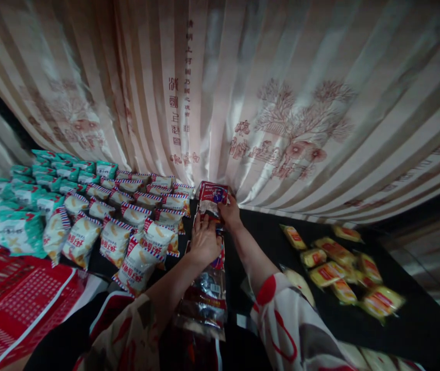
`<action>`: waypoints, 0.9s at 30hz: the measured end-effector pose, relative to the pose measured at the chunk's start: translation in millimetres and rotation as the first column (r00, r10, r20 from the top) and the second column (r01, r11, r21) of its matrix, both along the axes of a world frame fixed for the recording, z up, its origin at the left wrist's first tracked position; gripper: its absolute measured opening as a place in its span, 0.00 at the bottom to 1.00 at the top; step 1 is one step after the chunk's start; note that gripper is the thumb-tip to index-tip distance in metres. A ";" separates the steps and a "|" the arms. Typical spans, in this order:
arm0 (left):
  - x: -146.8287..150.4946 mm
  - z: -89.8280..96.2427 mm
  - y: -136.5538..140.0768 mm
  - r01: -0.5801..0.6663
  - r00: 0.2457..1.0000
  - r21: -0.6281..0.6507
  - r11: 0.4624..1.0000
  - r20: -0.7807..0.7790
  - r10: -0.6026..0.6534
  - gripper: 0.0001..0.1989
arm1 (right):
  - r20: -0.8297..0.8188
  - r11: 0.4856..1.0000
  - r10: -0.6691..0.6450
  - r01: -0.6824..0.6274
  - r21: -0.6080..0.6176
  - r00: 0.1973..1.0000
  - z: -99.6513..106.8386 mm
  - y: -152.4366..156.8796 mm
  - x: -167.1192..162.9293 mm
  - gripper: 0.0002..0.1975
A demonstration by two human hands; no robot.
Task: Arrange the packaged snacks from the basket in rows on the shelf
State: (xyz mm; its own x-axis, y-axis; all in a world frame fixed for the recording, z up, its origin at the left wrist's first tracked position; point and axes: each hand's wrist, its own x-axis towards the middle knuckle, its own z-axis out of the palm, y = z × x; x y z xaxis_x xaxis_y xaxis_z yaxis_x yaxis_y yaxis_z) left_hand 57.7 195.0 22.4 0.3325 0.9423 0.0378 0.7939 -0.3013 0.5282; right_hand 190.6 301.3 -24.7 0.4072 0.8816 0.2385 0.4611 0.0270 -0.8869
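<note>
My right hand (230, 212) pinches the right edge of a dark red snack packet (209, 193) with a blue picture, at the far end of a row by the curtain. Across that packet's near end lies my left hand (204, 245), palm down with fingers stretched out. More packets of this kind run from under my left hand toward me, overlapping one another. The nearest is a shiny dark packet (204, 301) with a barcode. The undersides of both hands are hidden.
White snack bags (133, 265) with striped edges stand in rows on the left, and teal bags (19, 232) beyond them. Yellow packets (326, 273) lie loosely piled on the black tabletop (260, 226) at right. A red basket (22, 304) sits lower left; a striped curtain (220, 93) hangs behind.
</note>
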 end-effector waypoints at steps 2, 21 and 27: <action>1.3 -1.6 3.0 -0.007 1.000 -0.006 1.000 0.004 0.007 0.25 | 0.010 0.997 -0.062 0.062 -0.038 0.998 0.9 2.3 -0.7 0.30; 10.0 -10.6 27.7 -0.027 1.000 0.006 1.000 0.014 0.027 0.26 | 0.683 0.997 0.080 -0.053 -0.060 0.726 -1.5 10.2 -10.1 0.22; 12.4 -8.0 35.0 -0.040 0.999 -0.008 0.999 0.004 0.040 0.27 | 0.685 0.982 0.187 -0.129 -0.136 0.704 -0.4 22.3 -8.8 0.19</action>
